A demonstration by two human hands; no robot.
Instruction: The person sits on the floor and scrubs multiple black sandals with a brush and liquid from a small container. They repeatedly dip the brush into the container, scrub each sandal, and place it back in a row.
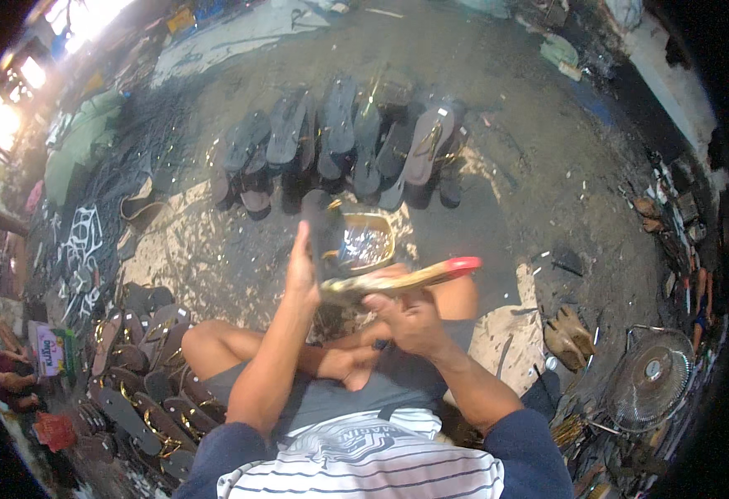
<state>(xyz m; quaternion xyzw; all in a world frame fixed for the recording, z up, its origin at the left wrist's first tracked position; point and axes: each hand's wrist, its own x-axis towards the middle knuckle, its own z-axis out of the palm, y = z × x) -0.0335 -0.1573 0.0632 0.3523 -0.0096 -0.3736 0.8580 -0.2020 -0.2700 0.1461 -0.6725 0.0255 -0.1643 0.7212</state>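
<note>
My left hand (300,270) is raised, thumb side up, holding a dark sandal (320,220) upright; most of the sandal is edge-on to me and its lower part is hard to make out. In my right hand (410,318) is a long yellowish tool with a red end (443,268), its other end reaching toward the sandal. Motion smears that tool, so I cannot tell its exact kind. Just beyond both hands stands a yellow-rimmed tub (392,241) with small shiny pieces inside.
Rows of dark sandals (339,125) lie on the floor ahead. A heap of finished-looking sandals with gold trim (157,416) sits at my left. On the right are a round fan (651,378) and a brown worn object (570,337). Scraps (82,237) litter the far left.
</note>
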